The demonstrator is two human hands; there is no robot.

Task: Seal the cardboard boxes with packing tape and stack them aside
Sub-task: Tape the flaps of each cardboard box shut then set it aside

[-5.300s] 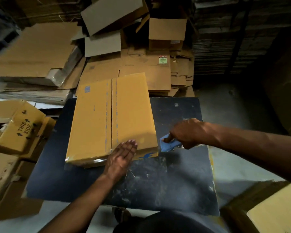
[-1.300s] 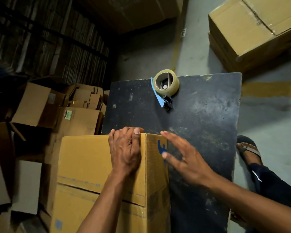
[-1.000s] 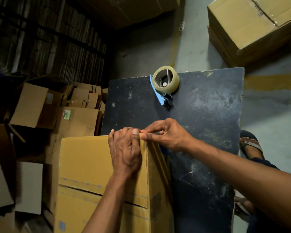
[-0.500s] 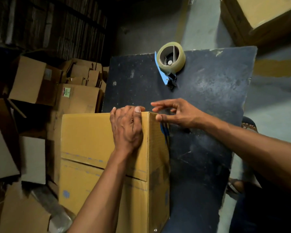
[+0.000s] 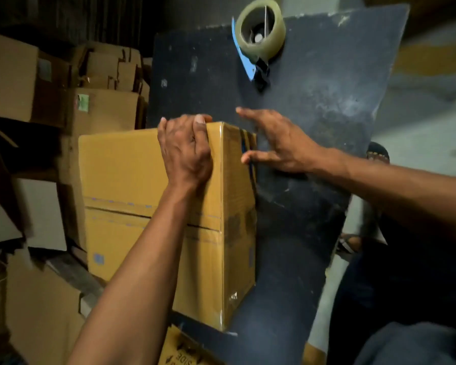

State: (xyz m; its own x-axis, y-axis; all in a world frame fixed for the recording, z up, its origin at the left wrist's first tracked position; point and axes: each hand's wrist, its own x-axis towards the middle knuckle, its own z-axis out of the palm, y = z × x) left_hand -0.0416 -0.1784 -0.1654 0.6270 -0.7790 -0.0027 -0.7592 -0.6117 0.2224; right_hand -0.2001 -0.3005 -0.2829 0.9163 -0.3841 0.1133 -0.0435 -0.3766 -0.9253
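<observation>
Box [image 5: 148, 180] stands on the dark board [image 5: 313, 114], left hand [image 5: 186, 151] curled over its far top edge. Right hand [image 5: 279, 143] spread flat beside it; tape dispenser [image 5: 258, 35] lies beyond.

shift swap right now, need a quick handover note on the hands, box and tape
Left hand: fingers curled over the far top edge of the yellow box, gripping it.
Right hand: open, fingers spread beside the box's right face, holding nothing.
Tape dispenser: lying at the far end of the dark board, untouched.
Done: the box stands on the board, glossy tape visible along its near corner and seam.
Left: check the remaining seams, then lift the box aside onto the stack.
</observation>
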